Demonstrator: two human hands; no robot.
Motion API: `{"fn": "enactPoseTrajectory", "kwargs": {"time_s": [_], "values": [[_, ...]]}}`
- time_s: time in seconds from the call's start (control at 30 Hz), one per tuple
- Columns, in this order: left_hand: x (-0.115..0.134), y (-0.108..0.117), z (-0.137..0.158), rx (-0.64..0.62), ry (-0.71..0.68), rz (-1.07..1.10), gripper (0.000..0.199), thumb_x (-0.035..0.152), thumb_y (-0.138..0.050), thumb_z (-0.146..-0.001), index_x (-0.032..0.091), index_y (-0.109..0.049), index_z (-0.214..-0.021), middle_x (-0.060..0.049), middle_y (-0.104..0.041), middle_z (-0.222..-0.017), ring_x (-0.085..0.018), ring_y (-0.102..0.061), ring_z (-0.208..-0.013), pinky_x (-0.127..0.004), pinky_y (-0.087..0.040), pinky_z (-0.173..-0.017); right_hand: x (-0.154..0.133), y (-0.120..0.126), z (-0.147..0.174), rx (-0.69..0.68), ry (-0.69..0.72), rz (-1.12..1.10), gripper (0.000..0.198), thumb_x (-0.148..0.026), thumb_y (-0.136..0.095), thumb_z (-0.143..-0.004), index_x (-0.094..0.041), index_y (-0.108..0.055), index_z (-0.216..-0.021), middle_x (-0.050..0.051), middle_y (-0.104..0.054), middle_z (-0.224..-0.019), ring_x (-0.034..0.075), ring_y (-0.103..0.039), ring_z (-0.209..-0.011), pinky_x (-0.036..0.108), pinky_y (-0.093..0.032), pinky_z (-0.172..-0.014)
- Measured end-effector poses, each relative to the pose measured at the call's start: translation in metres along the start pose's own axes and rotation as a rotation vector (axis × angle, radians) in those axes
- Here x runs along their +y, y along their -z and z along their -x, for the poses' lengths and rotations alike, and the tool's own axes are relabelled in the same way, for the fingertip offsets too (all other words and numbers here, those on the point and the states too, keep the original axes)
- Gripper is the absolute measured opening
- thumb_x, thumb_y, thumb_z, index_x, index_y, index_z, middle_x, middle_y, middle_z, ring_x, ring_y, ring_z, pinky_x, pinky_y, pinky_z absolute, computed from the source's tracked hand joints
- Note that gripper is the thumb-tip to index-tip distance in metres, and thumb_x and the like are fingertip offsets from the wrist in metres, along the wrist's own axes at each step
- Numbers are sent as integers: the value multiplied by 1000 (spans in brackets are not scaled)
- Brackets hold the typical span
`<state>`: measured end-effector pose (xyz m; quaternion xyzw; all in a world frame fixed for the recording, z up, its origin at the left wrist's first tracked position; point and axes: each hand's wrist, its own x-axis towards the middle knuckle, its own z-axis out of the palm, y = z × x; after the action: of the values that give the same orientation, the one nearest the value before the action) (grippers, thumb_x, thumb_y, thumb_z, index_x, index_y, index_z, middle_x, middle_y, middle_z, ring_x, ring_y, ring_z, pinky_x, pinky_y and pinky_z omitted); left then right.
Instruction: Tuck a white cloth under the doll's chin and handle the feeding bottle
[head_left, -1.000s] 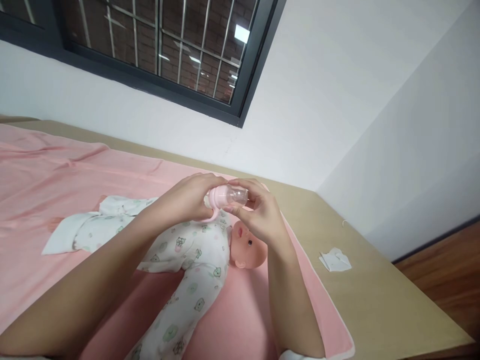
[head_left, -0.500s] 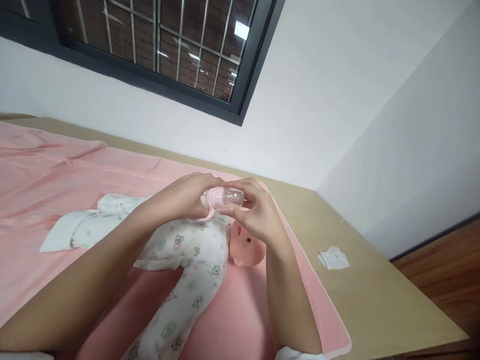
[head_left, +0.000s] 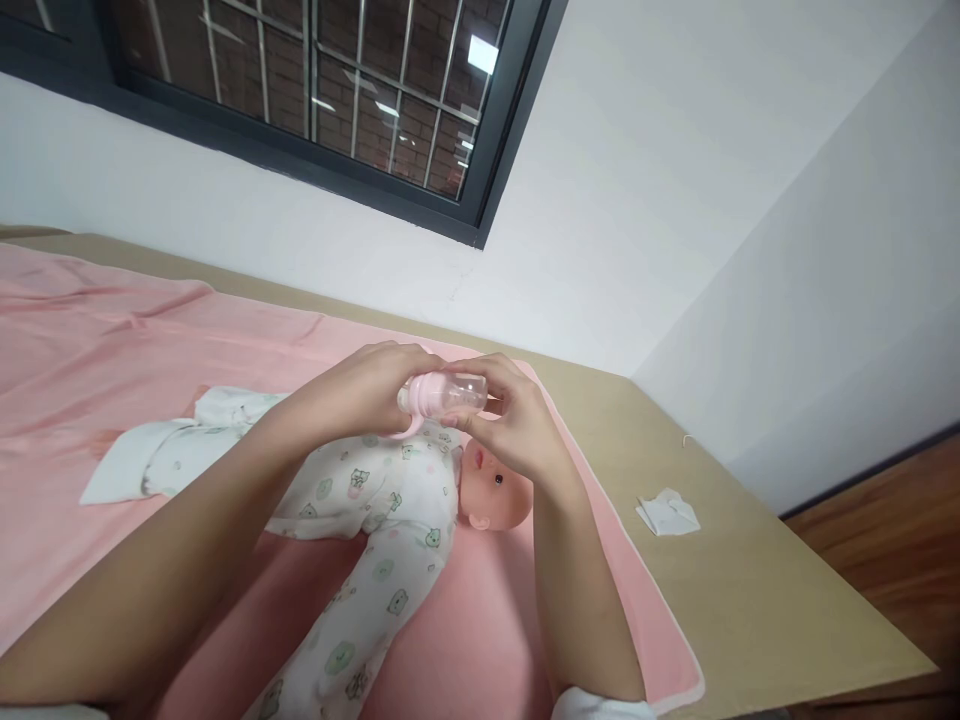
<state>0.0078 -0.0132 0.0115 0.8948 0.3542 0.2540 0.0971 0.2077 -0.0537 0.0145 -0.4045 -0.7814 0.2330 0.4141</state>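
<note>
A baby bottle (head_left: pixel 427 394) with a pink collar, pink handles and a clear cap (head_left: pixel 466 393) lies sideways between my hands, above a doll's chest. My left hand (head_left: pixel 379 385) is wrapped round the bottle's body, which it mostly hides. With thumb and fingers my right hand (head_left: pixel 510 405) grips the clear cap, which still covers the bottle's end. Beneath them the baby doll (head_left: pixel 405 490) lies on its back in a white printed outfit, its head (head_left: pixel 495 490) to the right, partly behind my right hand.
A pink blanket (head_left: pixel 465 620) spreads under the doll over a wooden table (head_left: pixel 735 590). Right of the blanket lies a folded white cloth or tissue (head_left: pixel 667 512). A white wall (head_left: pixel 585 230) with a dark-framed barred window (head_left: pixel 480 200) stands behind.
Both hands keep their hold on the bottle and its cap, with only a very slight shift. The doll stays where it was.
</note>
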Motion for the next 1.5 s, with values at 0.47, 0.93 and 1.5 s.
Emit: {"fn": "enactPoseTrajectory", "kwargs": {"time_s": [0.47,0.93,1.5], "values": [[-18,27,8,131,325,47,43,23,-59,-68,24,-62,-111,-2,-70,-102,-25,-63,-86,-31,-44,-67,79,61,-11,406,-137,215,57,-39,-61,-84,-28,-50,-139,9,-49,-135,22,-55,-118,41,-49,-99],[-28,34,9,161,464,-50,43,32,-58,-76,22,-55,-117,-3,-67,-102,-24,-57,-89,-31,-40,-71,243,55,27,408,-868,521,59,-31,-58,-80,-12,-47,-134,19,-58,-127,28,-59,-111,37,-46,-94],[-142,-19,-43,63,747,-266,74,50,-72,-60,18,-48,-122,-13,-66,-111,-32,-62,-97,-32,-43,-69,262,48,30,592,-810,369,72,-60,-29,-92,-7,-42,-140,23,-54,-136,38,-48,-127,50,-33,-105]]}}
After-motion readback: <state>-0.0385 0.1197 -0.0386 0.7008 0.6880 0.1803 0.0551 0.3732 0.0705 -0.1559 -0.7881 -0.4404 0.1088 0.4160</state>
